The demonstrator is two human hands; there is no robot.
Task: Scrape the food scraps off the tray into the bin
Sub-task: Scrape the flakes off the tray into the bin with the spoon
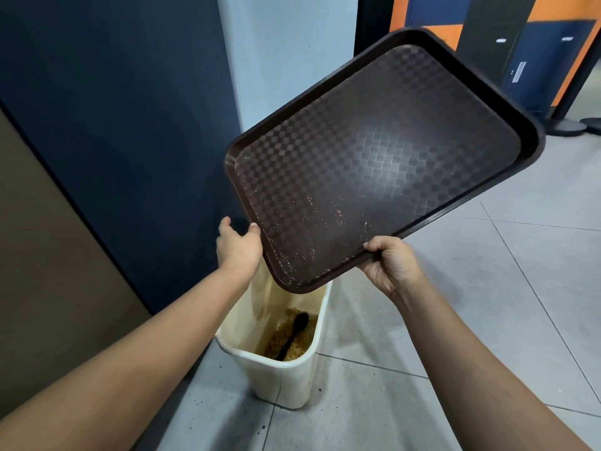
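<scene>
L hand (pixel 239 247) at tray's left edge, thumb on rim, fingers loose/open, not clamped. Tray (pixel 374 151) tilted, long axis up-right, low corner over bin (pixel 283 379). R hand (pixel 392 263) pinches near rim. Crumbs sit nearest L hand, so prob. L hand sweeps.

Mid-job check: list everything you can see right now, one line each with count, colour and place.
tray: one, dark brown, checkered, tilted above the bin, few pale crumbs near its low corner
bin: one, cream, on the floor by the wall
food scraps: one heap, brownish, at the bin's bottom
spoon: one, black, lying on the scraps
floor: grey tiles, dark specks near the bin
wall panel: dark blue, left
left hand: one, thumb touching the tray's left edge
right hand: one, grip on the tray's near rim
</scene>
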